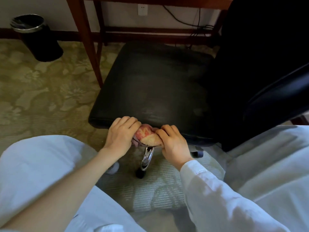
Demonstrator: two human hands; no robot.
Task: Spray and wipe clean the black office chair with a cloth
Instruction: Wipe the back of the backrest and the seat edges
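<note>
Both hands, left hand (119,134) and right hand (172,141), grip bunched cloth (148,137) at chair seat (150,81) front edge.

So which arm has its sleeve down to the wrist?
The right one: its white sleeve reaches the wrist behind the right hand, while the forearm behind the left hand is bare. Both grip the cloth.
</note>
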